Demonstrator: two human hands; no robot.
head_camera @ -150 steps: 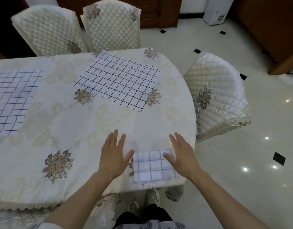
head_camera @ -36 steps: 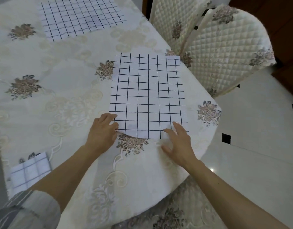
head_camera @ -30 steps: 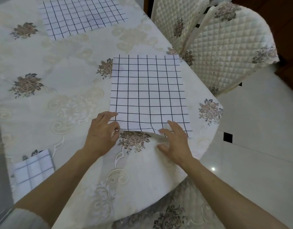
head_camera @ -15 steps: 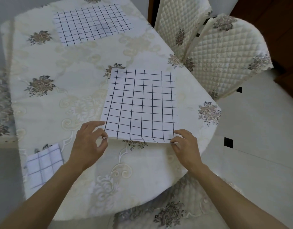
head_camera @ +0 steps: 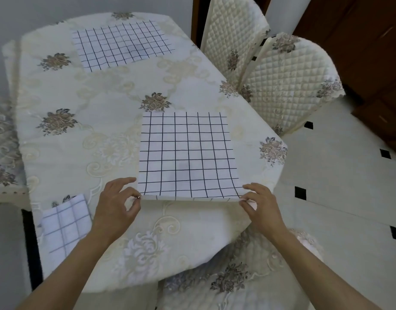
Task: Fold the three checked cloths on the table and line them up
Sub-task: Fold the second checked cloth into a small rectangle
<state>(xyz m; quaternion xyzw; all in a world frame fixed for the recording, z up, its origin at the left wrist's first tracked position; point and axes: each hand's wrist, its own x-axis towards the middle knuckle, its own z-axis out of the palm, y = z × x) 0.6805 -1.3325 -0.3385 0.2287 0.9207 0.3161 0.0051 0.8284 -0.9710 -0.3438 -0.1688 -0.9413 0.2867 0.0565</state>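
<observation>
- Table [head_camera: 98,139]: 1, covered in a cream floral cloth; it lies under and beyond both grips.
- Quilted chair backs [head_camera: 288,86]: 2, side by side, beyond the right grip and off to its right, at the table's edge.
- Checked cloths: 3 counted, all white with dark grid lines.
- Far cloth [head_camera: 121,45]: spread flat, well beyond the left grip, near the far end of the table.
- Middle cloth [head_camera: 188,153]: spread open, stretching away from both grips. Its near edge spans between them and is lifted slightly off the table; the rest lies flat.
- Folded cloth [head_camera: 65,222]: small packet, just left of the left grip and nearer to the person, by the table's edge.
- Left hand [head_camera: 116,206]: thumb and forefinger pinch the middle cloth's near-left corner.
- Right hand [head_camera: 261,206]: fingertips pinch the near-right corner of the same cloth.
</observation>
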